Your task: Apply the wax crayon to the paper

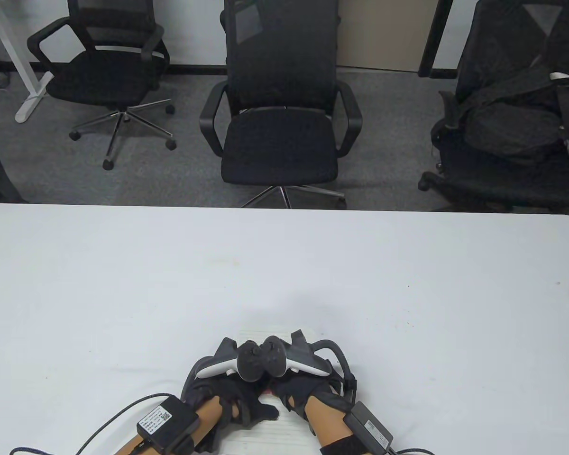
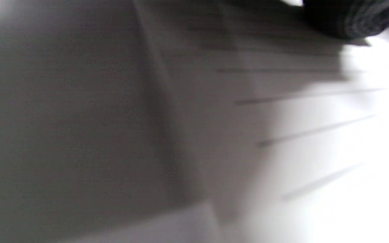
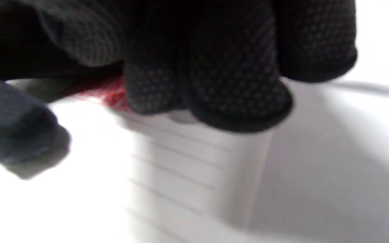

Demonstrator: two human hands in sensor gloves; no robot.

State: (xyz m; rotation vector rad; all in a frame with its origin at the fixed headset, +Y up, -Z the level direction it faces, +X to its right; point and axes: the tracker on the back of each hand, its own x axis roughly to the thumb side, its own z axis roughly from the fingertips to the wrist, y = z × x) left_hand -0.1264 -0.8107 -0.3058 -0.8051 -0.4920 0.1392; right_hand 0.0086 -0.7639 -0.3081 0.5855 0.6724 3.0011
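Left hand (image 1: 237, 403): bottom centre of the table view, over the lined paper (image 1: 265, 433); fingers hidden, whether they grip anything cannot be told.
Right hand (image 1: 308, 393): beside the left, fingers (image 3: 235, 84) curled together over something red (image 3: 113, 96), likely the crayon.
Paper: near edge of the white desk (image 1: 123, 284), under both hands.

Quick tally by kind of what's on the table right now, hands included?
Gloved hands: 2, the left hand and the right hand
Lined paper: 1
Red thing, likely the crayon, under the right fingers: 1
Total: 4
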